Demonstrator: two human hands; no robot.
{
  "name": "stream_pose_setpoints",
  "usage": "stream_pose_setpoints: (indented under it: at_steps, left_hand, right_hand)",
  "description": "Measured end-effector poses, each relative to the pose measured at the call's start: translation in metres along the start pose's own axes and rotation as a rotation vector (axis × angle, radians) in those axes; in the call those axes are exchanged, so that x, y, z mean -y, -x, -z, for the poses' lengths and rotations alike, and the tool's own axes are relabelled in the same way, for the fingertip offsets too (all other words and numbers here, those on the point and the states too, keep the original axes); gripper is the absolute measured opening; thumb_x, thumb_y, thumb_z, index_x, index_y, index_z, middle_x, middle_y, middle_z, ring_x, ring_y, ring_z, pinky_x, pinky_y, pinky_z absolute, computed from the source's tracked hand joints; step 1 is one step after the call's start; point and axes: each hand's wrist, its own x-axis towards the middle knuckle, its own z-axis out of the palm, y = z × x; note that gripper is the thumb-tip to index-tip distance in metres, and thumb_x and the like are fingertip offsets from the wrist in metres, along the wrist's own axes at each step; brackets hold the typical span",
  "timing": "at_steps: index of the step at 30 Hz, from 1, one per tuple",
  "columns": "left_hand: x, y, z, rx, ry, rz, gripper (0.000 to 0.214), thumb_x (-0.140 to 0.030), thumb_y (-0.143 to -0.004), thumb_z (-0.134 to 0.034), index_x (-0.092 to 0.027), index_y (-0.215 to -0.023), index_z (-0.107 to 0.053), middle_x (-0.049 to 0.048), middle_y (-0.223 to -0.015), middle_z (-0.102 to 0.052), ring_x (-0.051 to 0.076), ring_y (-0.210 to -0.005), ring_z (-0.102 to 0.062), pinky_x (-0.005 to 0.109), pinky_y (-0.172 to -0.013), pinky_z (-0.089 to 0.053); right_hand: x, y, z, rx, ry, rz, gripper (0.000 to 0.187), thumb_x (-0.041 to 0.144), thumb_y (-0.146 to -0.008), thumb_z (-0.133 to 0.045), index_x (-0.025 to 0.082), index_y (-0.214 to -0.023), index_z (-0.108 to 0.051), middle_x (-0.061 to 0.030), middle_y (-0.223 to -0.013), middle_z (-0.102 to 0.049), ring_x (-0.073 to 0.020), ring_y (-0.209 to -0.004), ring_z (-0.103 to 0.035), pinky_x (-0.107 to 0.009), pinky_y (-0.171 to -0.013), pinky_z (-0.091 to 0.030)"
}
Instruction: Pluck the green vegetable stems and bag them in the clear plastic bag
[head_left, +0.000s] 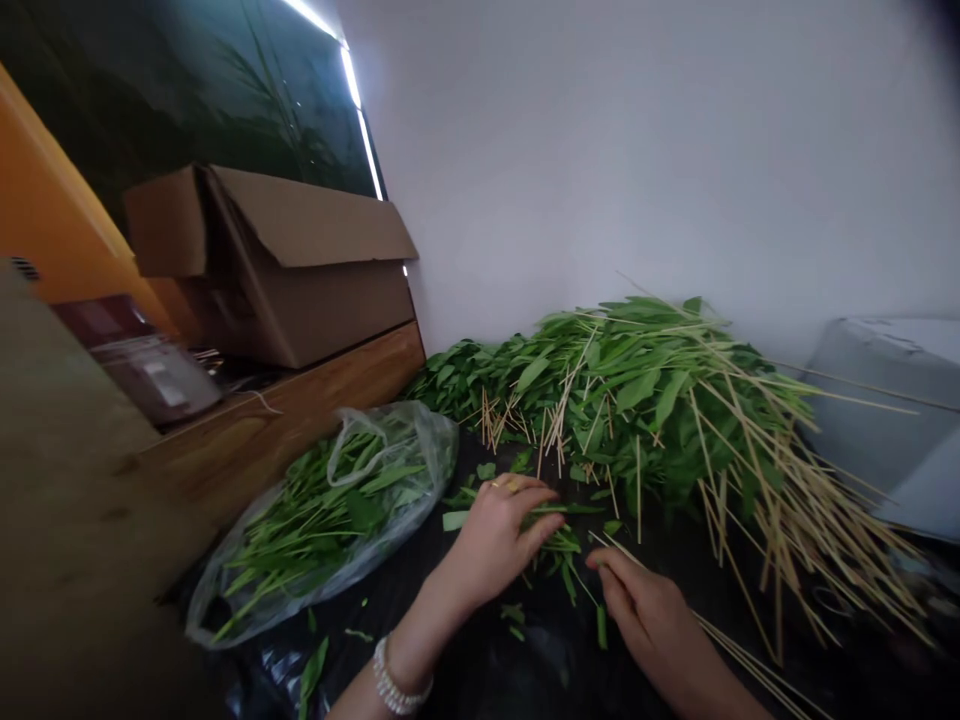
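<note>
Pale, plain wall point(645, 160) backs the work, and a wrinkled black plastic sheet point(517, 670) lies below it. I have 2 bare hands in my feed. Under the left hand point(499, 530) lie loose green leaves and stems point(561, 543); its thumb and fingertips curl around a few of them, slightly apart at the tips, and I cannot tell whether that grip presses. The right hand point(649, 605) pinches thin straw-coloured sticks point(617, 547) between thumb and forefinger, their ends pointing towards the left hand and their tails running out past the wrist.

I judge the step in hand to be gathering greens on the left while sticks wait on the right. As I read it, the next move calls for a firmer left pinch, with the stick ends kept clear of those fingers.

Beyond the hands, a big heap of broad green leaves with many pale sticks point(637, 390) rests near the wall. Left of the hands, a clear plastic bag point(442, 440) holds more green stems, just beside a brown wooden ledge point(375, 365) bearing an open cardboard box point(330, 310).
</note>
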Motion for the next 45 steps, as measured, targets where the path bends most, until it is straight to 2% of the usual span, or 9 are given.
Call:
stream_pose_setpoints:
  at_steps: [4,10,15,18,24,29,36,39,45]
  left_hand:
    - [0.024,0.022,0.04,-0.094,0.023,0.067,0.021,-0.029,-0.092,-0.052,-0.022,-0.102,-0.07,0.0053,-0.1,-0.071,0.019,-0.094,-0.065,0.032,-0.085,-0.05]
    - [0.118,0.083,0.128,-0.325,-0.339,0.458,0.031,-0.039,-0.087,-0.049,-0.02,-0.097,-0.071,0.0076,-0.101,-0.073,0.026,-0.092,-0.068,0.036,-0.083,-0.051]
    - [0.158,0.128,0.187,-0.177,-0.708,0.886,0.04,-0.036,-0.087,-0.039,-0.021,-0.108,-0.07,0.0121,-0.106,-0.072,0.033,-0.093,-0.067,0.039,-0.076,-0.05]
    - [0.154,0.141,0.192,-0.109,-0.732,0.941,0.046,-0.044,-0.087,-0.037,-0.02,-0.106,-0.071,0.0129,-0.105,-0.072,0.034,-0.093,-0.067,0.038,-0.073,-0.05]
    - [0.145,0.155,0.173,0.025,-0.665,0.698,0.048,-0.056,-0.079,-0.05,-0.023,-0.106,-0.07,0.0084,-0.11,-0.07,0.03,-0.104,-0.061,0.036,-0.09,-0.045]
    - [0.15,0.155,0.164,0.193,-0.797,0.711,0.047,-0.039,-0.077,-0.057,-0.022,-0.121,-0.062,0.0111,-0.118,-0.065,0.031,-0.109,-0.057,0.039,-0.087,-0.045]
    - [0.142,0.145,0.156,0.248,-1.01,0.63,0.035,-0.024,-0.08,-0.053,-0.021,-0.112,-0.066,0.0134,-0.112,-0.067,0.033,-0.108,-0.058,0.043,-0.085,-0.042]
    - [0.143,0.141,0.161,0.206,-1.008,0.668,0.035,-0.023,-0.087,-0.042,-0.019,-0.112,-0.065,0.014,-0.104,-0.07,0.032,-0.096,-0.064,0.041,-0.081,-0.044]
    - [0.136,0.118,0.197,-0.074,-1.055,0.776,0.042,-0.028,-0.094,-0.027,-0.015,-0.124,-0.054,0.0178,-0.1,-0.068,0.033,-0.085,-0.066,0.039,-0.07,-0.048]
  right_hand:
    - [-0.004,0.003,-0.004,0.071,0.064,0.038,0.025,0.032,-0.096,-0.033,0.027,-0.103,-0.056,-0.0036,-0.091,-0.069,-0.021,-0.081,-0.066,-0.03,-0.071,-0.044]
    - [-0.01,0.006,-0.008,0.053,0.124,0.066,0.026,0.033,-0.096,-0.033,0.026,-0.105,-0.057,-0.0043,-0.099,-0.071,-0.0211,-0.088,-0.068,-0.03,-0.073,-0.048]
    - [-0.016,0.007,-0.01,0.008,0.195,0.109,0.027,0.033,-0.095,-0.035,0.028,-0.104,-0.059,-0.0013,-0.096,-0.072,-0.0188,-0.082,-0.07,-0.029,-0.072,-0.051]
    - [-0.02,0.007,-0.012,-0.018,0.224,0.131,0.026,0.033,-0.095,-0.036,0.029,-0.105,-0.06,-0.0006,-0.097,-0.072,-0.0182,-0.081,-0.07,-0.028,-0.073,-0.052]
    - [-0.023,0.008,-0.013,-0.002,0.236,0.13,0.026,0.033,-0.096,-0.035,0.029,-0.106,-0.059,-0.0017,-0.098,-0.072,-0.0188,-0.082,-0.07,-0.031,-0.078,-0.053]
    - [-0.022,0.007,-0.013,-0.013,0.223,0.141,0.025,0.032,-0.094,-0.037,0.029,-0.103,-0.06,-0.0018,-0.095,-0.073,-0.0186,-0.079,-0.07,-0.029,-0.075,-0.053]
    - [-0.022,0.008,-0.013,-0.019,0.244,0.141,0.025,0.032,-0.094,-0.036,0.029,-0.103,-0.06,-0.0011,-0.097,-0.072,-0.0183,-0.08,-0.07,-0.028,-0.075,-0.053]
    - [-0.023,0.008,-0.014,0.011,0.247,0.137,0.026,0.033,-0.095,-0.034,0.029,-0.104,-0.058,-0.0017,-0.098,-0.072,-0.0186,-0.081,-0.07,-0.03,-0.078,-0.052]
    - [-0.022,0.006,-0.013,0.037,0.248,0.108,0.027,0.032,-0.095,-0.033,0.028,-0.104,-0.058,-0.0018,-0.097,-0.072,-0.0185,-0.081,-0.07,-0.03,-0.078,-0.051]
